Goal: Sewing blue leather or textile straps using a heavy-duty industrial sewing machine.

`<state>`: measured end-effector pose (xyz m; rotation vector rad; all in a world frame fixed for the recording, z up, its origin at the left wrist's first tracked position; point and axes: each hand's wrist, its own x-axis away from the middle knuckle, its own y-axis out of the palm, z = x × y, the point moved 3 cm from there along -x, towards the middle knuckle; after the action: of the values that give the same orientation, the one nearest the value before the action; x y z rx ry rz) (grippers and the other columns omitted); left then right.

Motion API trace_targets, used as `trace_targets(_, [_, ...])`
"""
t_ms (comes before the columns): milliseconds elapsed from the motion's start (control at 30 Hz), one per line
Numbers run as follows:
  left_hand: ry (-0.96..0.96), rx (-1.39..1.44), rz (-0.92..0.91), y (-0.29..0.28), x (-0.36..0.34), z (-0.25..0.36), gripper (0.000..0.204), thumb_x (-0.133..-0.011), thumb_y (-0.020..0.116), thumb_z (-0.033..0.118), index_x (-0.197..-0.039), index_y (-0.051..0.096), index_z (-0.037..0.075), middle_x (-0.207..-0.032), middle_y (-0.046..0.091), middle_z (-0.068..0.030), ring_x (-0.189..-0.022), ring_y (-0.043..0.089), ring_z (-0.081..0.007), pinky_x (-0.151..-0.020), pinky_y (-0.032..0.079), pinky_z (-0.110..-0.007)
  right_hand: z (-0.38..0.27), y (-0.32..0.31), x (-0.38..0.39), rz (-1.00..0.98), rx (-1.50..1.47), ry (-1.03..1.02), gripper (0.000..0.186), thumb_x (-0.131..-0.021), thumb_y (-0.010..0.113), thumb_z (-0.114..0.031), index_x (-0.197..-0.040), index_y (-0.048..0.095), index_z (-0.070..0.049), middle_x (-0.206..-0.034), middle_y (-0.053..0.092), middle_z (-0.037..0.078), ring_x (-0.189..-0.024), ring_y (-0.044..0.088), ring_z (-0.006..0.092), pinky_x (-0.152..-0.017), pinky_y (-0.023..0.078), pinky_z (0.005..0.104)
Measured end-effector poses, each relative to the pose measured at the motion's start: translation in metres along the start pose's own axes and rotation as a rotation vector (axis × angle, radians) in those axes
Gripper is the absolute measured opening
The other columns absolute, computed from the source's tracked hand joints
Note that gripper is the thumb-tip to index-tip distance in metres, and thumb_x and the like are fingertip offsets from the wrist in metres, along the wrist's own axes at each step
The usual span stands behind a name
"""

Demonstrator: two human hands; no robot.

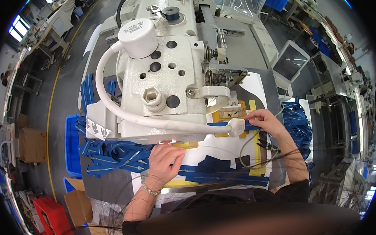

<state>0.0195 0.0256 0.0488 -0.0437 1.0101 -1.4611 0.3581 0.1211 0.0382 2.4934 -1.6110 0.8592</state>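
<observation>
A large white sewing machine head [182, 96] stands in front of me and hides part of the work below it. My left hand [165, 162] is at its lower front edge, fingers bent forward; their tips are hidden, so any grip there cannot be seen. To the right, my right hand [265, 122] pinches a blue zipper strip [250, 126] between thumb and fingers, beside a yellow frame [216, 117]. Closer to me, several blue zipper strips and fabric pieces [225, 176] lie on the white work surface [211, 149].
Loose blue zippers [113, 157] pile up left of the machine, and another blue bundle [297, 126] lies at right. Dark-handled snips [267, 146] and a thin cable [242, 156] are near my right wrist. Blue bins [72, 145] and a red crate [55, 222] stand at left.
</observation>
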Motion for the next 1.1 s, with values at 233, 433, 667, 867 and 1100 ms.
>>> trace_targets(233, [0.034,0.008,0.000,0.001,0.000,0.001,0.016,-0.070,0.070,0.003,-0.083,0.066,0.010,-0.081,0.064,-0.0036,-0.075,0.058,-0.0227,-0.072,0.046,-0.034,-0.007,0.011,-0.009,-0.067,0.172,-0.211,0.020,-0.081,0.060,-0.004,-0.100,0.067,-0.001,-0.093,0.066,0.007,-0.081,0.059,0.0117,-0.073,0.046,0.0240])
trace_targets(433, [0.026,-0.002,0.005,0.000,0.001,-0.002,0.016,-0.069,0.071,0.003,-0.083,0.067,0.010,-0.082,0.064,-0.0036,-0.075,0.058,-0.0229,-0.070,0.046,-0.034,-0.032,0.028,-0.007,-0.021,0.351,-0.324,0.018,-0.080,0.061,-0.004,-0.097,0.065,0.000,-0.079,0.063,0.009,-0.075,0.060,0.0191,-0.073,0.047,0.0296])
trace_targets(667, [0.023,-0.014,-0.014,-0.001,0.002,0.000,0.016,-0.069,0.071,0.004,-0.084,0.067,0.010,-0.082,0.064,-0.0031,-0.077,0.058,-0.0234,-0.070,0.045,-0.034,-0.036,0.051,-0.009,-0.089,0.537,-0.644,0.009,-0.077,0.059,-0.004,-0.086,0.059,-0.002,-0.077,0.053,0.011,-0.079,0.052,0.0269,-0.075,0.039,0.0356])
trace_targets(867, [0.028,-0.022,-0.023,-0.001,0.004,-0.002,0.016,-0.069,0.071,0.005,-0.084,0.067,0.011,-0.082,0.063,-0.0027,-0.078,0.058,-0.0233,-0.071,0.045,-0.035,-0.039,0.069,-0.021,-0.096,0.708,-0.686,0.026,-0.079,0.061,-0.016,-0.104,0.064,-0.015,-0.088,0.053,0.005,-0.090,0.050,0.0231,-0.084,0.033,0.0355])
trace_targets(1100, [0.027,-0.028,-0.026,-0.001,0.001,-0.002,0.016,-0.069,0.071,0.005,-0.084,0.067,0.011,-0.082,0.063,-0.0024,-0.077,0.058,-0.0229,-0.072,0.046,-0.035,-0.044,0.112,-0.027,0.008,0.768,-0.936,0.038,-0.081,0.061,-0.023,-0.119,0.059,-0.021,-0.110,0.055,0.001,-0.097,0.051,0.0222,-0.085,0.035,0.0342])
